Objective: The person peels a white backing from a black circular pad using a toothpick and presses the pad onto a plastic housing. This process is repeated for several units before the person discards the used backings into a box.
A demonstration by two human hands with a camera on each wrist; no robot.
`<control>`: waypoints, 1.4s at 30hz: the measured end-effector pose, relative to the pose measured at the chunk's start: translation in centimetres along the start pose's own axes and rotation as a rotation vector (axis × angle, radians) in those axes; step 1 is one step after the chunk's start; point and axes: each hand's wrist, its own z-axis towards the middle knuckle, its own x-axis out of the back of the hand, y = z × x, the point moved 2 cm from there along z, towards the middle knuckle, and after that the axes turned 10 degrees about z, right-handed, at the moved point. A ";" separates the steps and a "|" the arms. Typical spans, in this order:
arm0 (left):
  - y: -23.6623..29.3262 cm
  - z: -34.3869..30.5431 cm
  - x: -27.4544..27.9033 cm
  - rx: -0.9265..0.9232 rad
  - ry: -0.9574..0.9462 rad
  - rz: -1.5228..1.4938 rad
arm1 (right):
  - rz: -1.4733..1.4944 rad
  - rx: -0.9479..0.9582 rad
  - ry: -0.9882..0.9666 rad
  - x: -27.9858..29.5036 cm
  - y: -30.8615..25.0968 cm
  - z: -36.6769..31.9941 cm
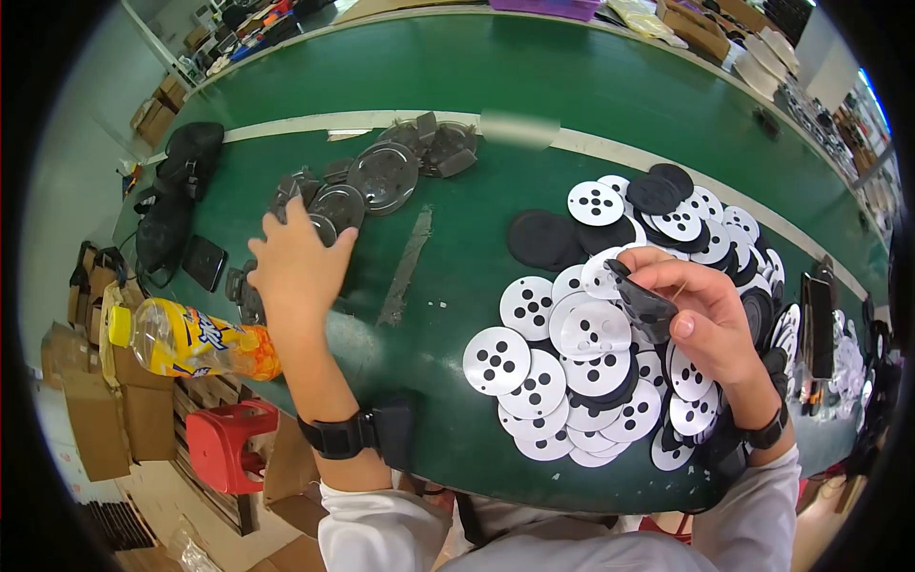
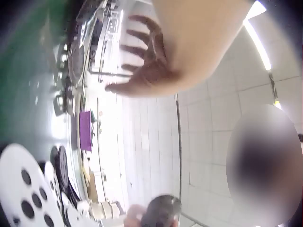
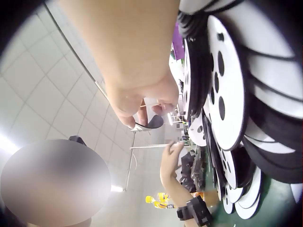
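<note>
With thumb and fingers, my right hand pinches a thin, glossy dark disc that looks bent, held above the pile. Beneath it spreads a heap of round white discs with black dots, mixed with plain black discs. Over on the left, my left hand reaches across the table, fingers spread, holding nothing. Its fingertips are right by a row of clear, dark-tinted round plastic parts. In the left wrist view the palm and spread fingers of this hand show bare.
A yellow-labelled drink bottle lies at the table's left edge, near a phone and a black bag. A strip of grey tape sticks to the green table. A red stool stands below left.
</note>
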 end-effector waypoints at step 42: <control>10.1 -9.0 5.4 -0.898 -0.547 -1.503 | -1.022 0.303 -0.128 -2.2 -2.7 -0.3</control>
